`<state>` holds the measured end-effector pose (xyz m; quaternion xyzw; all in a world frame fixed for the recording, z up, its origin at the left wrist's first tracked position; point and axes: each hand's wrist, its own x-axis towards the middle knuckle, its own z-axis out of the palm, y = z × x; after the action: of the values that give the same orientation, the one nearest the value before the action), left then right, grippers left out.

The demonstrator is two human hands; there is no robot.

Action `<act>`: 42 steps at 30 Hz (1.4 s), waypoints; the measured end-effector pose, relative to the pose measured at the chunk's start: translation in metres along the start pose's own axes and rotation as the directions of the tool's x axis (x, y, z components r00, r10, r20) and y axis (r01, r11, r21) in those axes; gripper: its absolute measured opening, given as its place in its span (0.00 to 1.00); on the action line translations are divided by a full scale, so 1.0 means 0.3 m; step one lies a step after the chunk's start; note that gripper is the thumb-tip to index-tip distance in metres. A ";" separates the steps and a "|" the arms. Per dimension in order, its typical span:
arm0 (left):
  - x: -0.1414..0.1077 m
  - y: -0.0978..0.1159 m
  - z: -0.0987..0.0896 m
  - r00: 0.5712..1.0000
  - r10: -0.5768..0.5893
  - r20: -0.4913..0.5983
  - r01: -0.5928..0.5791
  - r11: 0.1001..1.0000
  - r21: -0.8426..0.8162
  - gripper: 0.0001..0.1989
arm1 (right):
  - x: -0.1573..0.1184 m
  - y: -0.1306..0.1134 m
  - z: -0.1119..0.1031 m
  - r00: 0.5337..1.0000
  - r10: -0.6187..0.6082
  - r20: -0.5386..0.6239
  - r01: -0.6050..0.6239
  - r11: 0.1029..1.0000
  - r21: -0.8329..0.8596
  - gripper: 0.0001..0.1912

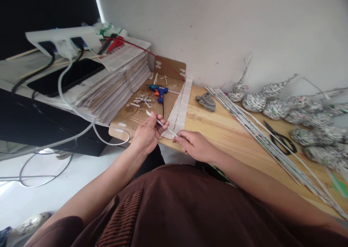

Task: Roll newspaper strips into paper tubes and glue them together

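Observation:
Near the table's front edge, my left hand [148, 134] pinches a thin white rolled-paper stick [172, 132] close to its slanted tip. My right hand [196, 145] is closed around the same stick a short way down, below and to the right. Past the right hand, a length of the stick seems to run under my forearm, mostly hidden. Just beyond my hands lie flat strips of newspaper [182, 105]. A blue glue gun [161, 91] rests on a cardboard sheet [125, 118], beside small cut paper scraps [143, 100].
At left, a tall stack of newspaper [119, 84] bears a phone [67, 76] and a power strip [63, 40] with trailing cables. A grey cloth [206, 101], long paper sticks [252, 140], black scissors [282, 138] and several woven paper gourd shapes [277, 107] occupy the right.

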<state>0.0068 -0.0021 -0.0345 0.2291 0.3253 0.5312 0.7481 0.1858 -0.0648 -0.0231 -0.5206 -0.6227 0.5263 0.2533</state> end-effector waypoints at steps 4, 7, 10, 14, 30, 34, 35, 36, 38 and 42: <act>-0.008 -0.005 0.005 1.000 -0.016 0.019 0.016 1.000 0.004 0.13 | 0.030 -0.001 0.010 0.980 0.087 0.178 -0.145 0.929 0.341 0.19; -0.013 -0.004 0.010 1.000 -0.016 0.027 0.016 1.000 0.011 0.13 | 0.049 -0.003 0.009 0.972 0.105 0.210 -0.179 0.911 0.372 0.19; -0.015 -0.005 0.013 0.998 -0.035 0.048 0.035 0.999 0.014 0.13 | 0.068 -0.008 0.009 0.989 0.069 0.130 -0.109 0.936 0.334 0.18; -0.019 -0.005 0.012 0.997 -0.040 0.063 0.040 0.999 0.012 0.12 | 0.085 -0.004 0.005 0.940 0.026 0.340 -0.230 0.785 0.576 0.16; -0.018 -0.008 0.008 0.996 -0.040 0.077 0.040 0.999 0.003 0.13 | 0.089 -0.028 0.025 0.995 0.055 0.089 -0.080 0.946 0.315 0.18; -0.020 -0.005 0.006 0.995 -0.045 0.089 0.046 0.999 -0.007 0.12 | 0.099 -0.027 0.033 0.992 0.054 0.115 -0.098 0.901 0.422 0.18; -0.021 -0.004 0.006 0.994 -0.051 0.100 0.051 0.999 -0.003 0.11 | 0.101 -0.024 0.035 0.980 0.071 0.185 -0.154 0.861 0.486 0.19; -0.021 -0.003 0.004 0.992 -0.055 0.110 0.056 0.998 0.000 0.10 | 0.101 -0.022 0.037 0.969 0.083 0.233 -0.195 0.835 0.514 0.19; -0.020 -0.004 0.000 0.991 -0.056 0.117 0.056 0.998 0.001 0.08 | 0.099 -0.021 0.040 0.977 0.086 0.196 -0.166 0.883 0.440 0.19; -0.015 -0.006 -0.010 0.994 -0.047 0.102 0.048 0.999 -0.010 0.08 | 0.093 -0.024 0.042 1.000 0.005 -0.002 -0.005 0.982 0.189 0.17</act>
<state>0.0048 -0.0071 -0.0367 0.2434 0.2887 0.5028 0.7776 0.1630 -0.0435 -0.0270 -0.4965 -0.5684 0.5828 0.3010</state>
